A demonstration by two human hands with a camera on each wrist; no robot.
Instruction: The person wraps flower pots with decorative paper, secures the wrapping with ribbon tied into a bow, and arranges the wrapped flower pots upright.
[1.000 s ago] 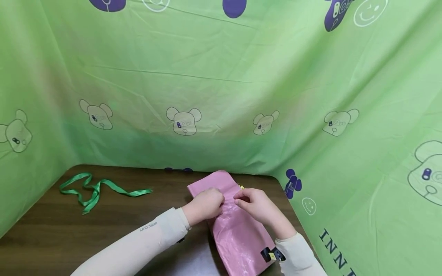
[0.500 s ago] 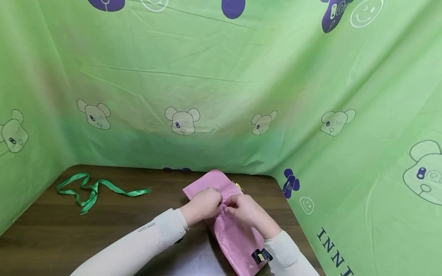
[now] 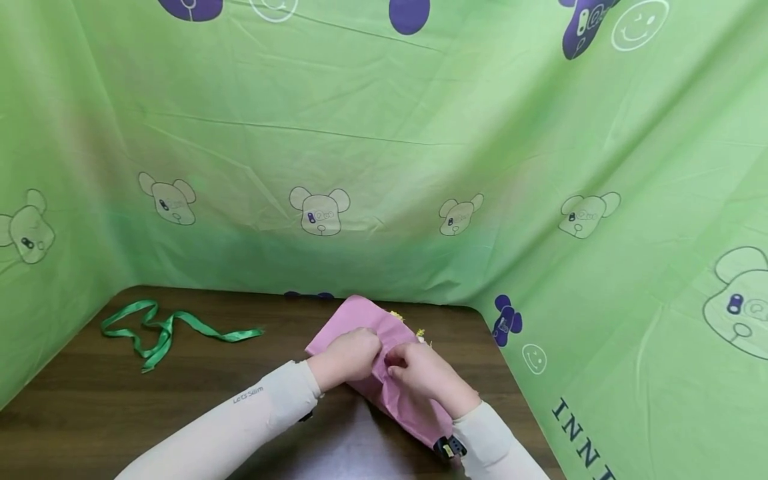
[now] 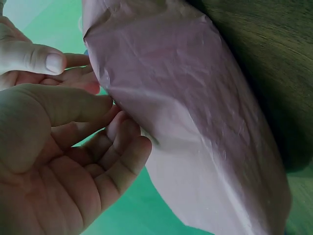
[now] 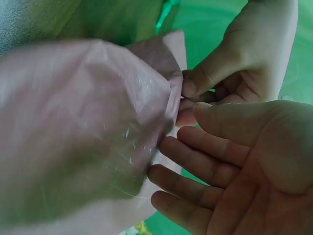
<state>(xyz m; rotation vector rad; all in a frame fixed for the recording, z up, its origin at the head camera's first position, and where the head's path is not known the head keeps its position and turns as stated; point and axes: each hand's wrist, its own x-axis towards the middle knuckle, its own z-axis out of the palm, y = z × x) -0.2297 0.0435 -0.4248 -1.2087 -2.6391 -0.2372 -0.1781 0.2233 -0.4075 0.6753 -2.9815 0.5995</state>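
Observation:
A sheet of pink wrapping paper (image 3: 360, 313), folded into a long bundle, lies at the front right of the table. Bits of yellow, like small flowers (image 3: 421, 333), peek out along its far right edge. My left hand (image 3: 351, 357) pinches the gathered paper between thumb and fingers at the bundle's waist, as the left wrist view shows. Close beside it is my right hand (image 3: 423, 373). In the right wrist view its fingers (image 5: 188, 186) are loosely extended, tips against the paper's edge, thumb apart from them. Whatever else the paper wraps is hidden.
A green satin ribbon (image 3: 159, 340) lies in loose loops at the back left of the brown wooden table (image 3: 72, 400). Green printed cloth (image 3: 384, 147) walls in the back and both sides.
The bundle's top has swung left and its lower end has risen, showing more yellow at its right edge. My right hand has come down and left, nearer my left hand, which still pinches the paper.

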